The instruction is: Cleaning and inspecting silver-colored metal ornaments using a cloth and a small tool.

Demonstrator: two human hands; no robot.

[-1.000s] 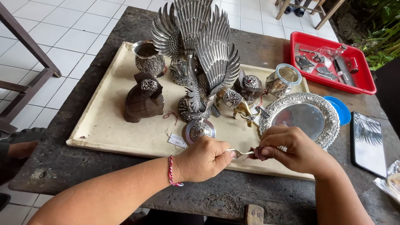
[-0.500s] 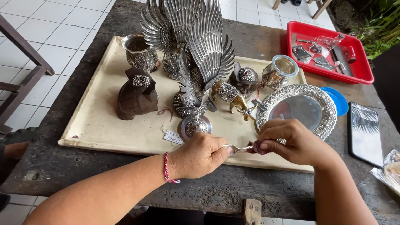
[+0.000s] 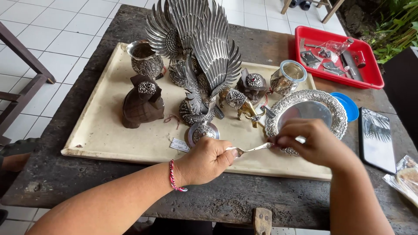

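Observation:
My left hand [image 3: 208, 160] and my right hand [image 3: 314, 142] hold the two ends of a small silver spoon [image 3: 252, 149] just above the near edge of a cream board [image 3: 100, 130]. The left grips its bowl end, the right pinches the handle tip. Right behind the right hand lies a round ornate silver plate [image 3: 305, 104]. A tall silver winged bird figure [image 3: 196, 52] stands mid-board, with a small round silver lid [image 3: 203, 131] and a white tag [image 3: 179, 145] in front of it.
On the board also stand a dark wooden figure [image 3: 142, 104], a silver cup [image 3: 144, 59], a small gold animal figure [image 3: 244, 106] and a silver jar [image 3: 287, 77]. A red tray [image 3: 372, 72] of tools, a blue lid [image 3: 348, 105] and a dark phone [image 3: 377, 139] lie right.
Both hands stay on the spoon in nearly the same place. The view has shifted slightly, showing more of the board's left side.

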